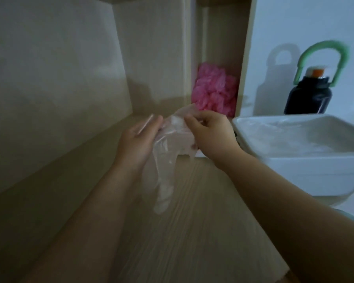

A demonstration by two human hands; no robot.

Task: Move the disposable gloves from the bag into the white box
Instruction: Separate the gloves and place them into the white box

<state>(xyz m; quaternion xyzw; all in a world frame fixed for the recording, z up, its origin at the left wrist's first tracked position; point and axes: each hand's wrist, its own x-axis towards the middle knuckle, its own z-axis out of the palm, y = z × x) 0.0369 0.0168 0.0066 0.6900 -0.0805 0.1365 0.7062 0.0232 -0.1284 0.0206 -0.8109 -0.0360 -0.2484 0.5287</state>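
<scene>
Stretched both bare forearms [274,186] out low over the desk [192,242], meeting at the clear bag [173,129] held up just above it. Gripped the bag with the left hand [138,137], thumb and fingers closed on its strip-edged mouth, seemingly to steady the opening and face it toward the other hand. Pinched clear film at that mouth with the right hand [209,132], fingers curled tight, most likely on a glove [164,186] on its way out of the bag. Hung down limp and long below both hands, clear of the desk. Could not tell, through blur and transparency, exactly where bag ended and glove began. Judged the step as mid-extraction, with the carry to the right not yet made. Had the white box [294,166] set just beside the right wrist, open-topped and near enough for a short swing. Already held a layer of clear film, probably gloves moved over. Worked in front of a shelf niche stuffed with crumpled pink plastic [214,90]. Had a dark bottle [308,99] with a green loop handle standing behind the box, against the wall, well out of the path.
</scene>
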